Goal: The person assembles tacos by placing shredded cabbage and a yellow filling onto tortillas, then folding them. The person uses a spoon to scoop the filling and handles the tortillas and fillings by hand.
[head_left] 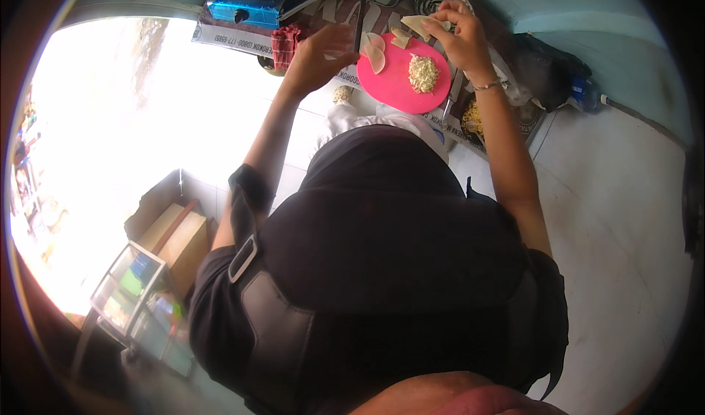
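Observation:
A pink round plate lies on the floor ahead of me, with a mound of pale minced filling on it and thin dough wrappers at its left rim. My right hand pinches a folded pale dough piece above the plate's far edge. My left hand hovers just left of the plate with fingers curled, near the wrappers; it seems to hold nothing.
A blue box and a red cloth lie beyond the left hand. A dark patterned dish with food sits right of the plate. Dark bag at right. Cardboard box and glass rack at lower left.

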The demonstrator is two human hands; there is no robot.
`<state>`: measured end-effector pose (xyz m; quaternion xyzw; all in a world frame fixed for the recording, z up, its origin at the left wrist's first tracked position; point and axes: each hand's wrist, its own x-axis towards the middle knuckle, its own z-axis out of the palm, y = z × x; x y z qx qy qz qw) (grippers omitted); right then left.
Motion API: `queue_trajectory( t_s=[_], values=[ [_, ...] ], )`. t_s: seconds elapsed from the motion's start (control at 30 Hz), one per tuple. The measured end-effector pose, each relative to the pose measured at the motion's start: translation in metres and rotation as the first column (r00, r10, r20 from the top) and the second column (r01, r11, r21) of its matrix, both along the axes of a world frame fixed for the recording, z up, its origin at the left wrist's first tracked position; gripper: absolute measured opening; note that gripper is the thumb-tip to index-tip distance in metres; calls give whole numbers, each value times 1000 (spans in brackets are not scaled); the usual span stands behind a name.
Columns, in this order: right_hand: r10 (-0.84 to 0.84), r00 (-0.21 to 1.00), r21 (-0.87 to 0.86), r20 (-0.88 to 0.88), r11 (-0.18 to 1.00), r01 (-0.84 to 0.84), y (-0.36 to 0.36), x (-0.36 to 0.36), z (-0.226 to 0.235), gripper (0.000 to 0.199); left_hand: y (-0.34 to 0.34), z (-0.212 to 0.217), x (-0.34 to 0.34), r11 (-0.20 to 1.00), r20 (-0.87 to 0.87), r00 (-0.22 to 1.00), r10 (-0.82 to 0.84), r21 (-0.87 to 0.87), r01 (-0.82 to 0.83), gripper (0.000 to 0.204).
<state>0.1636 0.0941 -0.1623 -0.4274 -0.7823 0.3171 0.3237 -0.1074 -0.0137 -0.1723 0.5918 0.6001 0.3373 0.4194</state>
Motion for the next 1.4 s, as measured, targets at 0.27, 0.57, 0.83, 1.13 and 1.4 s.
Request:
queue_trajectory(
  t_s=[0.27, 0.57, 0.83, 1.13, 1.4],
  values=[
    [-40, 964, -182, 263, 979, 90, 9, -2, -192, 20, -76, -96, 4, 947, -259, 966, -22, -315, -63, 39],
    [50, 858, -239, 511, 967, 86, 4, -8, -248, 25, -113, -116, 10, 875, -304, 953, -13, -465, -137, 41],
    [25, 840, -198, 542, 975, 99, 10, -3, -239, 20, -118, -119, 8, 863, -304, 952, 42, -470, -188, 40],
    [-109, 733, -19, 671, 986, 164, -6, -1, -216, 48, -83, -138, 27, 887, -216, 976, -9, -452, -92, 39],
    [-144, 876, -15, 459, 985, 170, -50, 22, -195, 61, -5, -199, 74, 945, -624, 723, -296, -84, 315, 42]
  ],
)
